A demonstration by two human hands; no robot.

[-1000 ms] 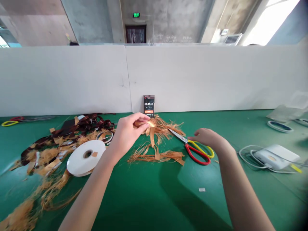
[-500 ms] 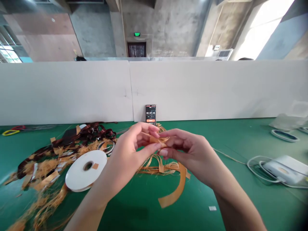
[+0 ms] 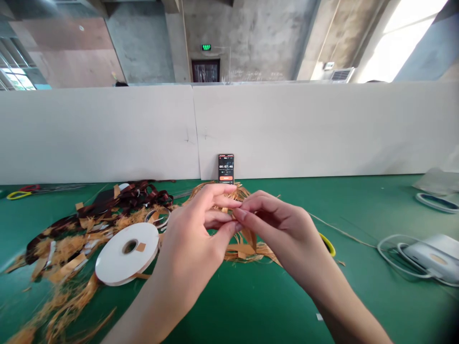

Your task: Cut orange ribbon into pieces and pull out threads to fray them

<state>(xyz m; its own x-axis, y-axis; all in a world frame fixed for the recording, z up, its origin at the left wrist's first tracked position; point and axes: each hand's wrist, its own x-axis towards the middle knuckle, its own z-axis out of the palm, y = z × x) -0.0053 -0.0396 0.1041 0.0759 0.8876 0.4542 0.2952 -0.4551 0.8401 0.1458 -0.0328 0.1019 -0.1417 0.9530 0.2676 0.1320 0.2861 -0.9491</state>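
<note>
A tan ribbon is pinched between my two hands, its short end hanging below the fingers. My left hand has thumb and fingertips closed on it. My right hand meets it from the other side, thumb and index finger pressed together at the ribbon. Part of the ribbon is hidden by the fingers. Behind and beneath the hands lies a bundle of tan ribbon loops and strands. To the left of my left forearm a white ribbon spool rests on the green table.
Dark brown ribbon and frayed tan scraps cover the left side. Scissors lie at the far left. A phone showing a timer leans on the white partition. A white device with a cable sits right.
The long curved ribbon tail below my right hand is no longer visible there; a shorter end hangs between the hands. My right fingers have closed nearer to my left, and a yellow handle shows beside my right wrist.
</note>
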